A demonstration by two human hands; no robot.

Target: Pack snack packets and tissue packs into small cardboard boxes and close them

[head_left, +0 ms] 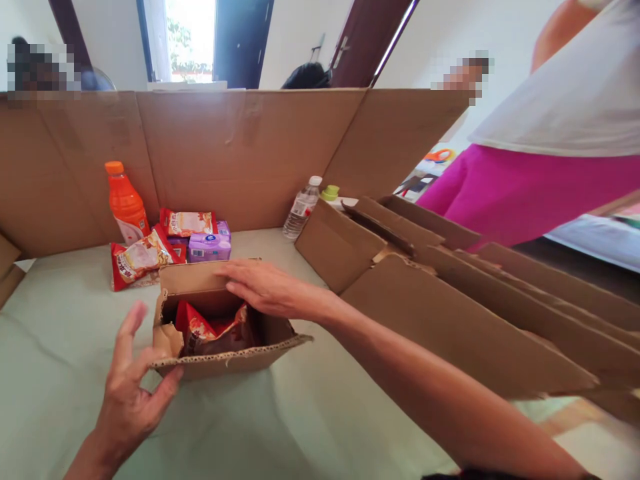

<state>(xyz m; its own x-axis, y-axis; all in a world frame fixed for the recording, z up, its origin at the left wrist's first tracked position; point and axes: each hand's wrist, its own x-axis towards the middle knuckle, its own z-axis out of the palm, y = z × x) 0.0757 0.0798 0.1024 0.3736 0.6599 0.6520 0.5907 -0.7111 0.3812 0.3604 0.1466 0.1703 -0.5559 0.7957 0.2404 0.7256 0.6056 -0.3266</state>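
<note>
A small open cardboard box (225, 368) stands on the cloth-covered table, with a red snack packet (215, 333) inside it. At the box's near left corner is my left hand (133, 387), its thumb on the outside of the front wall and another finger at the rim; the index finger points up, free. My right hand (273, 288) lies over the box's far right part, fingers stretched along the back wall. Behind the box lie a red-and-white snack packet (143, 259), a second such packet (187, 223) and purple tissue packs (210, 247).
An orange drink bottle (127, 203) and a clear water bottle (301, 208) stand before a tall cardboard screen (250, 153). Cardboard dividers (450, 320) fill the right side, with a green-capped item (330, 193) behind. A person in magenta clothing (515, 193) stands at the right.
</note>
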